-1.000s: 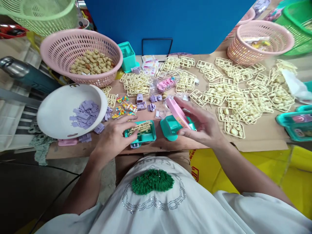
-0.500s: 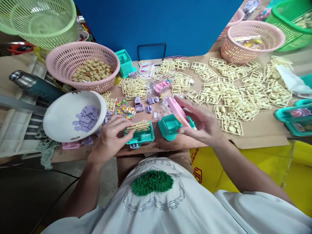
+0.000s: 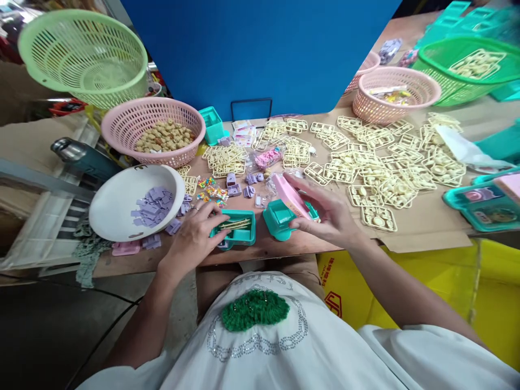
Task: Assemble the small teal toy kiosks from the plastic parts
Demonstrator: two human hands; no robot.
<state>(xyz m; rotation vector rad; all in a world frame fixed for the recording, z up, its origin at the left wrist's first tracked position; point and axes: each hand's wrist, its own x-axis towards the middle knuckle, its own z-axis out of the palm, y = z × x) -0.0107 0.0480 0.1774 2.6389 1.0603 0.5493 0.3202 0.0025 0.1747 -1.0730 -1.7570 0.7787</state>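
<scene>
At the far left we have a white bowl (image 3: 122, 208) part-filled with purple pieces (image 3: 152, 199), and behind it a pink basket (image 3: 154, 130) of tan pieces, so loose stock is still plentiful. Our left hand (image 3: 194, 238) rests on the near edge of the board, its fingers closed lightly against the left side of a teal tray (image 3: 235, 230), steadying it; a cream frame of small parts (image 3: 234, 223) already lies inside this tray, so we judge that one part-filled. Just to the right stands a second teal tray (image 3: 280, 216), and our right hand (image 3: 329, 216) pinches a pink lid (image 3: 290, 195) between thumb and fingers, holding it tilted over that tray's right end, not yet seated flat. Beyond, to the right, many cream frames (image 3: 377, 168) are spread across the cardboard table (image 3: 426, 233), and finished-looking teal sets (image 3: 483, 203) sit at the right edge. By our reckoning, most of the pile remains to be packed.
</scene>
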